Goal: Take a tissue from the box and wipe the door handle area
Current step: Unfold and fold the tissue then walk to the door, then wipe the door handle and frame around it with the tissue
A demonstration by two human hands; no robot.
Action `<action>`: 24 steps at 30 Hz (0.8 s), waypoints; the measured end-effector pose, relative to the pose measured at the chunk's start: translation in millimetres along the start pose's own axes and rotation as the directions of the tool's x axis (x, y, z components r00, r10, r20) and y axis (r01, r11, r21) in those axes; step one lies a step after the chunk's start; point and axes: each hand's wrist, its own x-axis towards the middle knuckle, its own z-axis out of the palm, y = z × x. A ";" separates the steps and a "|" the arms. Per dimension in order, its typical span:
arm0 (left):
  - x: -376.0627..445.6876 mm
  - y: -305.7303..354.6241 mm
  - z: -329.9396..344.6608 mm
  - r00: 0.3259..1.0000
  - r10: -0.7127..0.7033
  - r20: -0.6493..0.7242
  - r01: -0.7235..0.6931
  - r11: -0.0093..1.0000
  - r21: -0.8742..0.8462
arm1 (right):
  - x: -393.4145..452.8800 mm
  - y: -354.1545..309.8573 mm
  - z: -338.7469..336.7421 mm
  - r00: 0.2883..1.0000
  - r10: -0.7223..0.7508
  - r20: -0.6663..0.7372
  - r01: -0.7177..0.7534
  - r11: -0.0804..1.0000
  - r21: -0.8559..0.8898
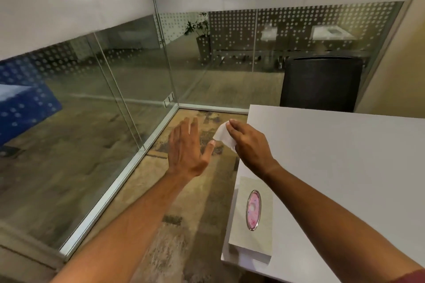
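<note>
This is an office, a small glass-walled meeting room by the look of it. Ahead of my hands, glass partitions (128, 57) with frosted dot film meet at a corner above patterned carpet (184, 202). Beyond the glass stand a potted plant (200, 30) and white desks (331, 32). Under my right arm runs a white table (345, 156), a dark office chair (322, 82) behind it.

A white tissue (224, 136), crumpled and folded, is held up in the air beyond the near left edge of a white table (333, 167). A flat, pale beige tissue box (251, 220) lies at the table's near left corner, its top facing up, with an oval silver-rimmed opening showing pink inside.
</note>
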 end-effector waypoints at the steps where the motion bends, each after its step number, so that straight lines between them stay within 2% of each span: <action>1: -3.0 -9.0 -3.9 1.000 0.012 -0.002 -0.011 0.999 0.051 | 4.8 -5.8 1.9 1.000 -0.024 -0.002 0.024 1.000 -0.003; 4: -13.7 -35.7 -19.5 0.998 0.022 -0.050 -0.014 0.988 0.156 | 20.1 -27.3 8.5 0.995 -0.098 -0.014 0.098 0.995 -0.003; 7: -27.1 -62.7 -40.3 0.997 -0.026 -0.069 0.042 0.969 0.242 | 35.0 -55.7 15.7 0.985 -0.169 -0.020 0.169 0.985 0.026; 12: -59.2 -116.5 -79.5 0.985 -0.111 -0.129 0.145 0.944 0.297 | 58.8 -117.8 30.9 0.957 -0.288 -0.027 0.289 0.954 0.084; 17: -110.7 -181.9 -122.3 0.959 -0.218 -0.178 0.270 0.891 0.364 | 78.3 -204.5 51.0 0.934 -0.357 -0.021 0.353 0.908 0.227; 19: -135.8 -210.2 -142.7 0.943 -0.267 -0.201 0.327 0.862 0.389 | 82.4 -246.7 58.5 0.917 -0.396 -0.051 0.396 0.888 0.234; 24: -198.8 -283.5 -197.9 0.897 -0.347 -0.273 0.436 0.796 0.420 | 89.7 -359.5 75.1 0.905 -0.423 -0.052 0.408 0.822 0.397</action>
